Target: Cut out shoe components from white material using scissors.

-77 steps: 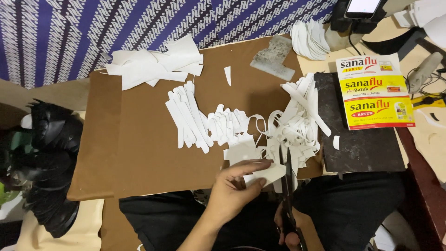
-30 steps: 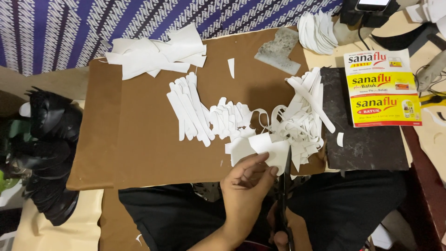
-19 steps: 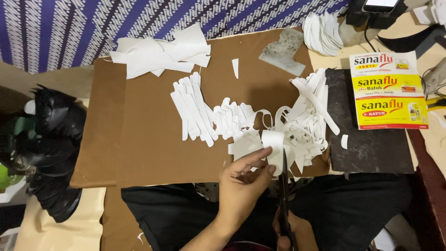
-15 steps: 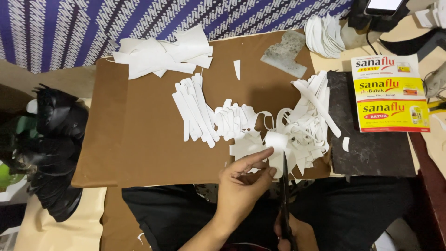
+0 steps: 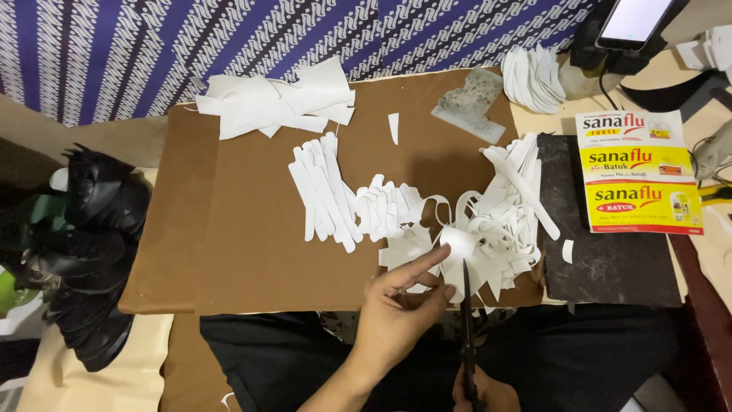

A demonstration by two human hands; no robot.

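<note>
You are pinching a piece of white paper (image 5: 457, 248) in your left hand (image 5: 396, 309), thumb below and forefinger stretched along its near edge, the other fingers (image 5: 438, 296) curled loosely beneath. The paper is sitting just above the near edge of the brown board (image 5: 252, 252), at the front of a heap of white paper scraps (image 5: 503, 221). Your right hand (image 5: 484, 393) is gripping the handles of the black scissors (image 5: 467, 320) at the bottom edge of the view; most of that hand is cut off, so I cannot tell how its fingers are closed around the loops. The blades are pointing up and away from you, their tip meeting the paper right beside your left fingertips, and they are looking nearly closed.

This paper is looking light, thin and floppy: it is curling where you are not supporting it, so it will likely bend away from the blades unless you are holding it taut, close to the cut line. It should tear or crease easily, so a light pinch near the edge is probably enough. A row of cut strips (image 5: 324, 187) is lying farther up the board, well apart from your hands.
</note>
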